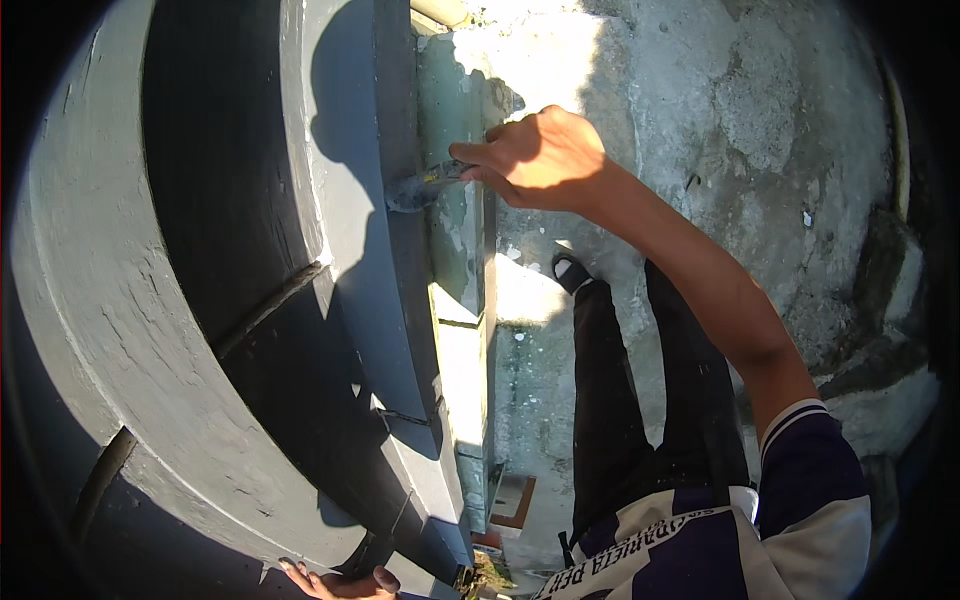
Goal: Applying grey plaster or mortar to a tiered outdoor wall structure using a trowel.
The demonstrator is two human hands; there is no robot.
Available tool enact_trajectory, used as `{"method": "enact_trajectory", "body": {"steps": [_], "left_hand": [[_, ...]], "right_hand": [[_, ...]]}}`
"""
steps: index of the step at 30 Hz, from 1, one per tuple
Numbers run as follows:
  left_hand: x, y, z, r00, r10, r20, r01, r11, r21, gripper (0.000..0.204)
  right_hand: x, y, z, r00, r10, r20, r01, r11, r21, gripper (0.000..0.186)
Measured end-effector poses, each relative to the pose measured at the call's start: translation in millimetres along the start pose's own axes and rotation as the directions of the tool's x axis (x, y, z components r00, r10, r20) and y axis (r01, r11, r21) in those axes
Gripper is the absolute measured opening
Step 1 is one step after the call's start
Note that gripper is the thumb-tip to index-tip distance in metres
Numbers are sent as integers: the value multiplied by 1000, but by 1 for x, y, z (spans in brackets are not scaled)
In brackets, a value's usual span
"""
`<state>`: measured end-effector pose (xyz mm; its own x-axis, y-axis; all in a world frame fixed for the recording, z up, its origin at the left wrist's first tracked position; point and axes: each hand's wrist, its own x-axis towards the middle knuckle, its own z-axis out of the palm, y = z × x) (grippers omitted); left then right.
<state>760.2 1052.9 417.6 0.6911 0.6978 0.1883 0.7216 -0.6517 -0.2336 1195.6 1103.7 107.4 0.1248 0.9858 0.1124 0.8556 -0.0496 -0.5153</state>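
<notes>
A paintbrush (pixel 411 194) with grey paint on its bristles is pinched in my right hand (pixel 545 160). Its bristles touch the edge of a grey-painted ledge (pixel 400 260). Past the lower edge of the picture, most of my left hand (pixel 345 585) is cut off. Its fingers are apart, beside the lower end of a broad grey curved band (pixel 150 300), and I see nothing in them. Whether that hand touches the band, I cannot tell.
Below the grey ledge runs a pale greenish, patchy step (pixel 452 240). My legs in dark trousers stand on a worn concrete floor (pixel 740 100), one dark sandal (pixel 570 272) showing. A brown-edged block (pixel 513 502) lies by the wall's foot. Rough stones (pixel 885 270) line the right side.
</notes>
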Motion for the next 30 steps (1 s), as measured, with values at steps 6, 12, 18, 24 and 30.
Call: {"method": "enact_trajectory", "body": {"steps": [6,12,18,24,30], "left_hand": [[9,7,7,997,74,-37,-73,997,26,95],[-3,6,13,995,41,-95,-43,999,-27,95],[-15,7,10,996,-61,-68,53,993,-109,95],[-4,17,-10,995,-66,77,48,977,207,81],[6,5,-11,994,89,68,-101,976,193,79]], "right_hand": [[41,51,3,919,156,-363,-150,988,46,25],[-14,-40,73,900,425,-93,-382,875,298,36],[-164,-176,94,951,-13,309,-124,899,419,51],[-56,-73,58,987,-154,51,147,983,113,30],[-1,14,18,908,103,-405,-85,994,61,27]]}}
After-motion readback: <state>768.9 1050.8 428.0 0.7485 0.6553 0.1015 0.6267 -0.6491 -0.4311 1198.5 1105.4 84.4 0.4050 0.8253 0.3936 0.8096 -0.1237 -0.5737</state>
